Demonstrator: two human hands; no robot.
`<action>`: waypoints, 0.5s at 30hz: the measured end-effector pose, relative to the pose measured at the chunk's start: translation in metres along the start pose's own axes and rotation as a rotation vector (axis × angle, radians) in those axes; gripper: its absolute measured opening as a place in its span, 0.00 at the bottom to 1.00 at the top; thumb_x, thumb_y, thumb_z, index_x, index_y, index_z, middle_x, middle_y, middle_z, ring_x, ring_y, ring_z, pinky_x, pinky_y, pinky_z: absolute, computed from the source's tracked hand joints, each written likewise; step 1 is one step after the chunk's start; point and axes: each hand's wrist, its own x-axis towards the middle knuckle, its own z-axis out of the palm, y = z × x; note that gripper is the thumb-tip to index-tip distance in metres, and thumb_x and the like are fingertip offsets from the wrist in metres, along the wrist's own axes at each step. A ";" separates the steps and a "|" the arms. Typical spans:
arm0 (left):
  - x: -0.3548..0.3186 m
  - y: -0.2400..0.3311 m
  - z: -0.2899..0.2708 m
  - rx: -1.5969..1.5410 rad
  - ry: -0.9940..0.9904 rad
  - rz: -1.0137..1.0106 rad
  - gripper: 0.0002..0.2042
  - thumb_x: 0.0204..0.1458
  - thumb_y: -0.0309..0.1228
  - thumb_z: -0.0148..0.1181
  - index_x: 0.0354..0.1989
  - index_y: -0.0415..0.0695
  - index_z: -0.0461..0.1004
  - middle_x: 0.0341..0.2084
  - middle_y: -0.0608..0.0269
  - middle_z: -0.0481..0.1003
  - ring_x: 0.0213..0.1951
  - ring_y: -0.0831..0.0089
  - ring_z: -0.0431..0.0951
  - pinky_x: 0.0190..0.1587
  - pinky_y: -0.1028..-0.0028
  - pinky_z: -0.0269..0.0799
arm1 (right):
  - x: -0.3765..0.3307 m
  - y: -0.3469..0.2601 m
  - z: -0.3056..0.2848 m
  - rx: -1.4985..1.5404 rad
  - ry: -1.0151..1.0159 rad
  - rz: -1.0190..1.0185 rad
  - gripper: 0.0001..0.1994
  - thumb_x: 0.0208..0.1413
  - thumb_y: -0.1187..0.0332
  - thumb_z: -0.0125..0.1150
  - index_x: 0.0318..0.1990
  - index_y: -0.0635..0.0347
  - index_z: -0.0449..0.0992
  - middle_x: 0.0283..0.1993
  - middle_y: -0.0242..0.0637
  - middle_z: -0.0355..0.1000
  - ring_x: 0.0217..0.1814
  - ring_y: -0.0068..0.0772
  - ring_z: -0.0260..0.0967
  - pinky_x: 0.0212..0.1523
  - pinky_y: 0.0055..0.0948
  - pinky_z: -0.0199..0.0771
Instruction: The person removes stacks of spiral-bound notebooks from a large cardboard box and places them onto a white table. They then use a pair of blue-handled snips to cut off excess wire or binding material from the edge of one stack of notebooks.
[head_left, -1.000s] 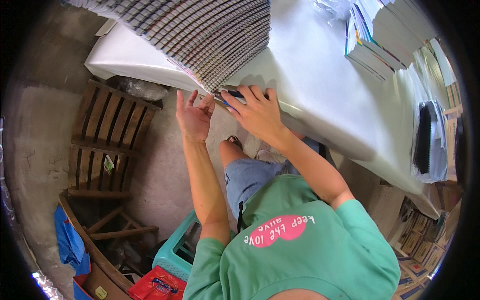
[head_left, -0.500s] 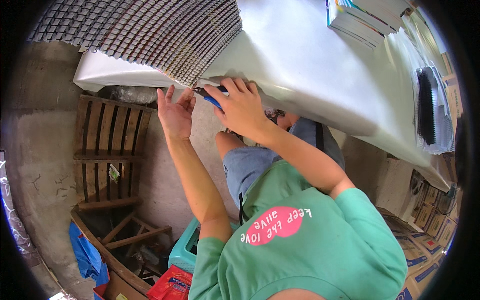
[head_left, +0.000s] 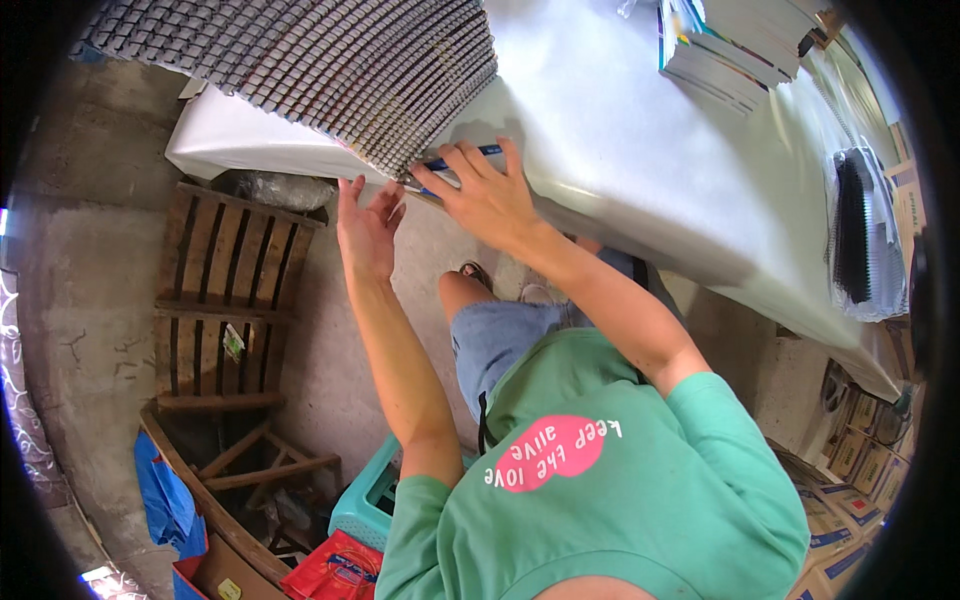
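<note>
A stack of spiral-bound books (head_left: 300, 75), their coil edges facing me, lies at the far left of the white-covered table (head_left: 600, 110). At its near corner my right hand (head_left: 490, 205) grips blue-handled pliers (head_left: 484, 152). The jaws point left at the coil ends; what lies between them is too small to make out. Just left of the jaws, my left hand (head_left: 367, 238) is held up with its fingers apart and lightly curled. Its fingertips are close to the stack's corner; whether they touch it I cannot tell.
Books (head_left: 705, 75) are piled at the table's far right, near a plastic bag (head_left: 868, 235) of black coils. A slatted wooden piece (head_left: 225, 290) stands left below the table. A teal stool (head_left: 362, 505) and a red packet (head_left: 335, 568) are by my left elbow.
The view has shifted slightly. My right hand and the pliers have moved a little up over the table edge, and the handles look wider apart. My left hand stays beside the corner.
</note>
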 end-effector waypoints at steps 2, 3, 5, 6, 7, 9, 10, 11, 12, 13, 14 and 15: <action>-0.015 0.015 0.002 0.216 0.085 0.106 0.28 0.59 0.50 0.46 0.59 0.40 0.57 0.44 0.52 0.73 0.47 0.68 0.72 0.49 0.73 0.64 | 0.000 0.000 -0.019 0.072 -0.032 0.008 0.22 0.44 0.62 0.62 0.52 0.38 0.72 0.47 0.30 0.65 0.51 0.29 0.62 0.52 0.53 0.51; -0.025 0.028 0.003 0.371 0.168 0.227 0.27 0.59 0.48 0.47 0.57 0.39 0.59 0.44 0.53 0.73 0.48 0.68 0.72 0.50 0.72 0.64 | 0.004 0.002 -0.033 0.135 -0.022 0.045 0.22 0.44 0.63 0.61 0.52 0.39 0.72 0.46 0.30 0.65 0.49 0.30 0.62 0.50 0.51 0.52; -0.034 0.066 0.010 0.488 0.338 0.612 0.22 0.60 0.44 0.47 0.54 0.38 0.64 0.46 0.55 0.72 0.49 0.68 0.71 0.53 0.70 0.62 | 0.021 0.007 -0.076 0.294 0.005 0.107 0.23 0.44 0.64 0.61 0.53 0.41 0.71 0.45 0.31 0.64 0.47 0.32 0.62 0.47 0.48 0.52; -0.039 0.087 0.015 0.451 0.426 0.868 0.20 0.61 0.41 0.47 0.53 0.38 0.66 0.47 0.56 0.72 0.50 0.68 0.70 0.55 0.69 0.61 | 0.037 0.009 -0.101 0.395 0.014 0.132 0.24 0.44 0.64 0.61 0.53 0.40 0.71 0.45 0.32 0.64 0.47 0.33 0.61 0.46 0.46 0.52; -0.038 0.112 0.011 0.542 0.474 1.099 0.21 0.61 0.45 0.44 0.55 0.44 0.66 0.50 0.62 0.72 0.51 0.72 0.69 0.53 0.69 0.60 | 0.057 0.011 -0.123 0.420 0.073 0.101 0.24 0.44 0.64 0.61 0.53 0.40 0.71 0.46 0.33 0.64 0.47 0.33 0.61 0.46 0.45 0.51; -0.062 0.167 0.046 0.444 0.433 1.428 0.23 0.62 0.46 0.41 0.55 0.42 0.66 0.54 0.58 0.69 0.57 0.68 0.64 0.58 0.64 0.56 | 0.090 0.009 -0.165 0.476 0.170 0.042 0.23 0.45 0.64 0.61 0.53 0.40 0.71 0.47 0.34 0.63 0.48 0.35 0.61 0.45 0.44 0.50; -0.062 0.187 0.061 0.380 0.350 1.580 0.23 0.62 0.45 0.40 0.55 0.40 0.66 0.55 0.57 0.67 0.59 0.65 0.62 0.61 0.61 0.54 | 0.105 0.008 -0.178 0.424 0.216 0.008 0.23 0.45 0.63 0.61 0.53 0.40 0.71 0.47 0.34 0.63 0.48 0.35 0.61 0.45 0.44 0.50; -0.057 0.204 0.064 0.464 0.342 1.662 0.23 0.62 0.47 0.40 0.54 0.41 0.67 0.54 0.59 0.68 0.60 0.64 0.61 0.62 0.60 0.52 | 0.121 0.001 -0.190 0.388 0.260 -0.033 0.23 0.46 0.63 0.61 0.53 0.40 0.71 0.47 0.35 0.63 0.48 0.35 0.61 0.45 0.44 0.50; -0.049 0.223 0.064 0.550 0.336 1.739 0.23 0.62 0.48 0.39 0.54 0.43 0.69 0.54 0.60 0.69 0.61 0.63 0.60 0.63 0.58 0.50 | 0.135 -0.006 -0.199 0.351 0.304 -0.073 0.23 0.46 0.62 0.61 0.53 0.40 0.71 0.48 0.35 0.63 0.48 0.36 0.61 0.45 0.45 0.50; -0.040 0.236 0.065 0.633 0.318 1.812 0.24 0.61 0.49 0.38 0.53 0.45 0.70 0.53 0.62 0.70 0.63 0.62 0.58 0.64 0.57 0.48 | 0.146 -0.010 -0.201 0.337 0.320 -0.086 0.22 0.47 0.62 0.61 0.53 0.40 0.71 0.48 0.35 0.63 0.48 0.36 0.61 0.45 0.45 0.50; -0.035 0.242 0.068 0.678 0.279 1.784 0.23 0.61 0.50 0.38 0.50 0.47 0.73 0.52 0.63 0.72 0.63 0.60 0.58 0.64 0.56 0.46 | 0.155 -0.014 -0.205 0.326 0.337 -0.093 0.22 0.47 0.61 0.61 0.54 0.40 0.71 0.48 0.35 0.63 0.48 0.36 0.61 0.45 0.45 0.50; -0.028 0.246 0.069 0.723 0.242 1.754 0.23 0.61 0.51 0.37 0.48 0.49 0.75 0.50 0.64 0.73 0.63 0.59 0.57 0.65 0.56 0.44 | 0.163 -0.018 -0.208 0.317 0.355 -0.102 0.22 0.48 0.61 0.61 0.54 0.40 0.72 0.48 0.35 0.63 0.49 0.36 0.61 0.45 0.46 0.50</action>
